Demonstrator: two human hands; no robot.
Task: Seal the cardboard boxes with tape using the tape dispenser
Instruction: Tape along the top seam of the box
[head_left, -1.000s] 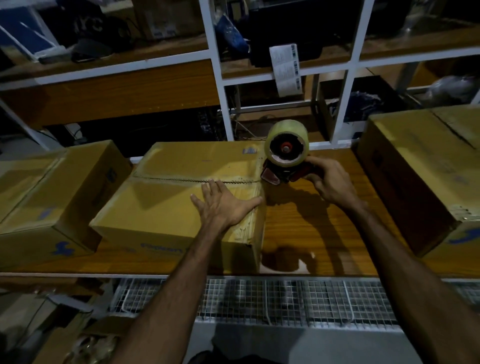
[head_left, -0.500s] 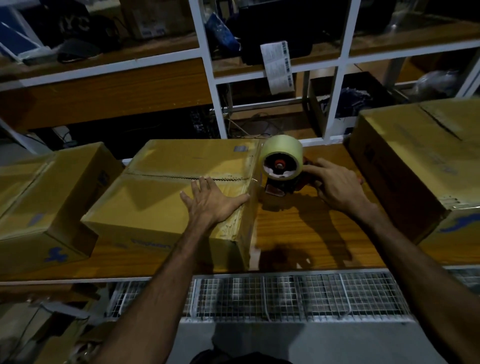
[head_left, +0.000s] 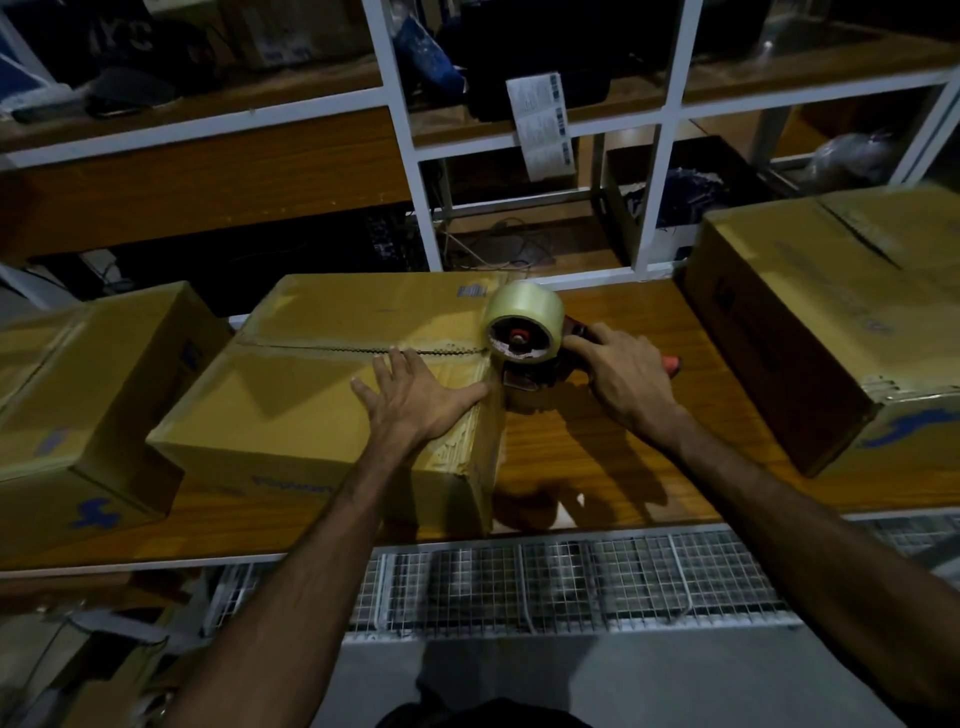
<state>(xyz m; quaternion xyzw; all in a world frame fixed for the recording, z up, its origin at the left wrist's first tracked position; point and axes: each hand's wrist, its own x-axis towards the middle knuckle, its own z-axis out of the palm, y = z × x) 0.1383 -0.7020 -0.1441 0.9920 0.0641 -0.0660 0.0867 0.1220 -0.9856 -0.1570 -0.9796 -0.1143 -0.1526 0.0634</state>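
Tape dispenser (head_left: 530, 343) gripped by right hand (head_left: 621, 376); left hand (head_left: 415, 400) flat on box (head_left: 291, 415).

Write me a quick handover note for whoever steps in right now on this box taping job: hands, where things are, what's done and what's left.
Left hand: flat, pressing on the top of the middle box near its right edge.
Right hand: gripping the handle of the tape dispenser, which sits at the right end of that box's centre seam.
Other boxes: one at the left, one at the right, all on the wooden bench.
Done: flaps closed, dispenser placed at the seam's right end.
Left: no fresh tape shows along the seam, so run the dispenser along it, cut, then check the other boxes.
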